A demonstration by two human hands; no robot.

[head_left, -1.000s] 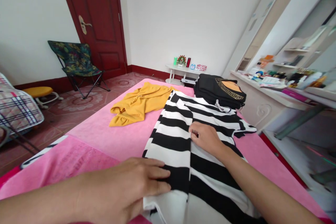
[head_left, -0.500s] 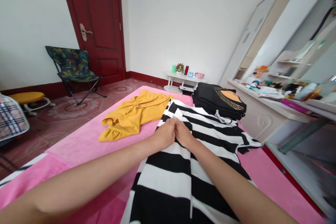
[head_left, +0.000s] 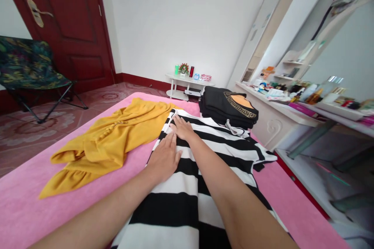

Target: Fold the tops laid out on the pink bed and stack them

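A black-and-white striped garment (head_left: 178,186) lies spread over the bed, its left side folded inward along a lengthwise edge. My left hand (head_left: 165,158) rests flat on the folded part, fingers stretched away from me. Just beyond it, my right hand (head_left: 181,127) presses flat near the garment's far left corner, fingers spread. Both hands touch the cloth without gripping it. A crumpled yellow garment (head_left: 117,136) with a row of buttons lies to the left. Behind the striped cloth sits a stack of folded black clothes (head_left: 216,105).
The pink bed cover (head_left: 26,210) lies beneath the clothes. A dressing table (head_left: 280,111) with bottles and cosmetics stands along the right side. A folding chair (head_left: 32,66) is by the red door (head_left: 73,27). A small white table (head_left: 187,79) stands at the far wall.
My hands were closed together at the striped garment's fold; they have separated, opened and flattened on the cloth. The camera view has shifted right.
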